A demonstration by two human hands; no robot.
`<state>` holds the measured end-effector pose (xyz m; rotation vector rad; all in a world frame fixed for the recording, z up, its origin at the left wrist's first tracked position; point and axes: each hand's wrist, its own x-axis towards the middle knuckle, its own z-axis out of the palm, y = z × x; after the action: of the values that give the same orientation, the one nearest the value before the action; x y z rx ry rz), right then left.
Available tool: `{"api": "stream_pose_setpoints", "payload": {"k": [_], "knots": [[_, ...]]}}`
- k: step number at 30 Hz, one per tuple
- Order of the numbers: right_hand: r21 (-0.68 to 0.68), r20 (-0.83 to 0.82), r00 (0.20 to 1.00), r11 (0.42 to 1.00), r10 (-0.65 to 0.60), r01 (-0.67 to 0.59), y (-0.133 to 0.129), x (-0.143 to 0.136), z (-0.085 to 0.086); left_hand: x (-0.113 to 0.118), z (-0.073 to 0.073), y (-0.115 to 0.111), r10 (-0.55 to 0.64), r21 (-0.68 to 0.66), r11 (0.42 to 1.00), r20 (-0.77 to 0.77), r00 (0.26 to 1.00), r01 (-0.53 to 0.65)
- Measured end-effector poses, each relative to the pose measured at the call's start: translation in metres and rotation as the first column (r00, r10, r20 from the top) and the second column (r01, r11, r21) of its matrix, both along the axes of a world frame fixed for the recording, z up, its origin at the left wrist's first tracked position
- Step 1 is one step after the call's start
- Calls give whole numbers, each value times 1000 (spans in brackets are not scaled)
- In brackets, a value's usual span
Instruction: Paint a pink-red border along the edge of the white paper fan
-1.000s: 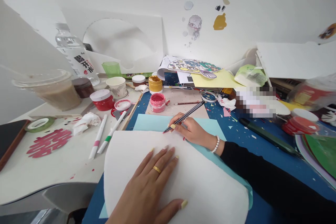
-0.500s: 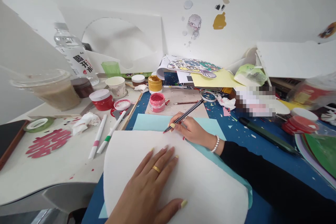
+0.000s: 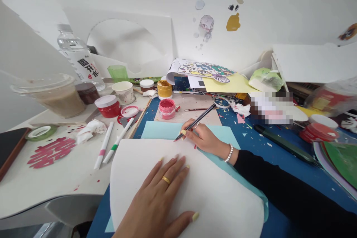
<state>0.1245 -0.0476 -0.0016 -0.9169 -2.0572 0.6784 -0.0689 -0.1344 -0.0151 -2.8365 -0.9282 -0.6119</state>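
My left hand (image 3: 161, 197) lies flat with spread fingers on a large white curved sheet (image 3: 223, 197). A thin dark brush (image 3: 205, 113) is pinched in my right hand (image 3: 202, 137), its tip touching or just above the sheet's top edge. Light blue paper (image 3: 158, 129) shows from beneath the white sheet. Beyond the brush stands an open jar of red paint (image 3: 167, 108). A small red mark is on the sheet's edge below my right hand.
On the left are two white markers (image 3: 104, 145), a red paper cutout (image 3: 51, 151), a tape roll (image 3: 41, 132), a drink cup (image 3: 60, 98) and a bottle (image 3: 80, 59). A dark green cutter (image 3: 284, 144) and a red jar (image 3: 318, 131) lie right.
The brush has tilted slightly in my right hand, its tip staying near the sheet's top edge. My left hand has not visibly moved.
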Motion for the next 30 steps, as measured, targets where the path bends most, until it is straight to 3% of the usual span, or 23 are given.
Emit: {"api": "stream_pose_setpoints", "payload": {"k": [15,19,23,27,30], "knots": [[-30,-35,999,1000,-10,9,0,0,0,-1,2,-1,-13,3,1000,-2,1000,13],[-17,-150,976,988,-156,155,3,3,-2,1,8,-2,11,-5,1000,-27,1000,-11],[-58,-276,899,940,-339,337,7,8,-6,-1,17,-1,-14,12,1000,-8,1000,15],[-103,-318,867,923,-383,370,9,10,-8,-18,25,1,15,-7,1000,-21,1000,-15],[-107,-327,863,922,-386,372,9,10,-9,-47,25,-3,117,-51,992,5,993,-116]]}}
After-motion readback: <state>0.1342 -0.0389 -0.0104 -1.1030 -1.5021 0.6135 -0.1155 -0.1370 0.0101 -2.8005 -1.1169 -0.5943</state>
